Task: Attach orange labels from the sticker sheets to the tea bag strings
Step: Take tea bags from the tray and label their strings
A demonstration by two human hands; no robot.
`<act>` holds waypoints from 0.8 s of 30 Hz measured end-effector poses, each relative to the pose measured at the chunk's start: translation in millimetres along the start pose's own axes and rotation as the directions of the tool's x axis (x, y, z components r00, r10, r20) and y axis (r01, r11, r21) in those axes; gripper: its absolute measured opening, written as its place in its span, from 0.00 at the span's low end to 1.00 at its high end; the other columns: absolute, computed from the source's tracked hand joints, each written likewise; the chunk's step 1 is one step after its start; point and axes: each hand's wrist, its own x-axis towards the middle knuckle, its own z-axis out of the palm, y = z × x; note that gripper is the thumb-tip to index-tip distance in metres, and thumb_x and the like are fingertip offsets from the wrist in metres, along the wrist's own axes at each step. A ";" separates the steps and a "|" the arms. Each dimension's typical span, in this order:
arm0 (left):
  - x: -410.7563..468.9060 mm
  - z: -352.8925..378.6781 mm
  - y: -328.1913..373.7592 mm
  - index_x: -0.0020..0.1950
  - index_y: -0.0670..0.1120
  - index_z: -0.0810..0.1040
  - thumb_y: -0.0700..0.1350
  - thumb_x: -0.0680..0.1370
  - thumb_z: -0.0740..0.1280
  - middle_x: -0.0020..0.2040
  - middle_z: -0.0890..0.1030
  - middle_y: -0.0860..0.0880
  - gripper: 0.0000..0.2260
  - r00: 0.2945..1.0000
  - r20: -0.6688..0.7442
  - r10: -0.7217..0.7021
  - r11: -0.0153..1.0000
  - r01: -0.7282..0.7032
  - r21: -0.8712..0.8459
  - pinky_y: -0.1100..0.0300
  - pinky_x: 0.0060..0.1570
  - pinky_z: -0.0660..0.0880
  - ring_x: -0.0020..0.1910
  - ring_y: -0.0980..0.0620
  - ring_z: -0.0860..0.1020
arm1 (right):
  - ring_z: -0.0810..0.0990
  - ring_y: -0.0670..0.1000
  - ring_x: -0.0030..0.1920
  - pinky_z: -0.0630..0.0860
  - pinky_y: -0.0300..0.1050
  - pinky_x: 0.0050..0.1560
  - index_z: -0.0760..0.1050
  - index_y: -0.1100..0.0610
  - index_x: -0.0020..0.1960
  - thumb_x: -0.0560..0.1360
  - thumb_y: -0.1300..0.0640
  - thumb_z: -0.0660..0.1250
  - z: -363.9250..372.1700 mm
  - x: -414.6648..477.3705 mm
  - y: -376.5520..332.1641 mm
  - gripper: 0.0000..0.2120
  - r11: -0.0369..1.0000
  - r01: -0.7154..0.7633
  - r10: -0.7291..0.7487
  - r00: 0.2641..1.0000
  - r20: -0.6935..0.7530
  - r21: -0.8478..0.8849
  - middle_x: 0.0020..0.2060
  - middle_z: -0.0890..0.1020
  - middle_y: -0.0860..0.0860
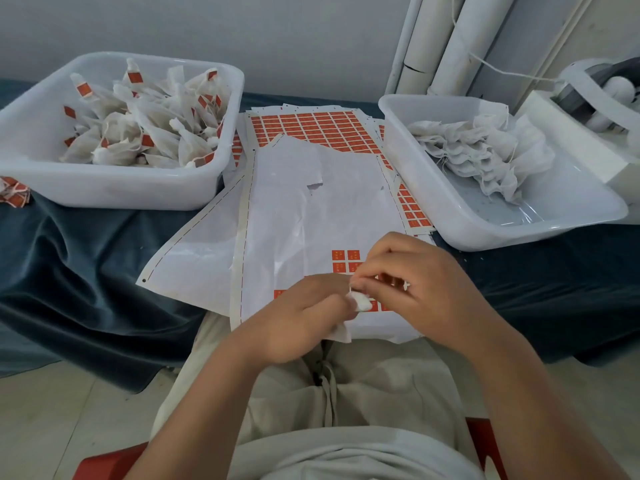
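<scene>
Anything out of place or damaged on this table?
A few orange labels lie crumpled on the cloth left of the left bin, off any sheet. The top backing sheet is torn near its middle and lies askew over the full sticker sheet.

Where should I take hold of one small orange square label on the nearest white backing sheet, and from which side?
Probably the top-left orange square label, at its far left corner, fingers coming from the left: bare white backing sheet lies there, while the right hand crowds the other side.
</scene>
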 end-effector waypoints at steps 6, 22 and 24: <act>6.2 0.1 -5.1 0.35 0.49 0.71 0.56 0.83 0.56 0.38 0.77 0.55 0.20 0.995 -0.093 -0.028 0.962 0.002 -0.274 0.57 0.54 0.74 0.44 0.55 0.77 | 0.82 0.50 0.48 0.77 0.37 0.46 0.83 0.52 0.48 0.79 0.56 0.73 5.2 2.5 -5.2 0.02 0.943 -0.150 0.180 0.981 -0.074 0.298 0.44 0.81 0.43; 7.2 -0.8 3.6 0.36 0.48 0.77 0.57 0.80 0.59 0.39 0.79 0.51 0.18 0.948 -0.193 -0.253 0.905 0.162 -0.394 0.50 0.56 0.70 0.43 0.51 0.77 | 0.78 0.46 0.38 0.74 0.38 0.40 0.85 0.56 0.44 0.80 0.56 0.69 12.2 2.7 -13.1 0.08 0.997 -0.074 0.065 0.976 -0.207 -0.038 0.41 0.79 0.44; 8.5 0.5 3.5 0.41 0.42 0.80 0.54 0.79 0.62 0.42 0.82 0.46 0.18 0.935 -0.207 -0.287 0.842 0.144 -0.520 0.47 0.58 0.72 0.47 0.45 0.80 | 0.81 0.47 0.42 0.75 0.36 0.42 0.83 0.53 0.45 0.79 0.57 0.69 13.8 2.0 -12.9 0.06 0.979 -0.164 0.184 0.966 -0.179 0.125 0.41 0.81 0.43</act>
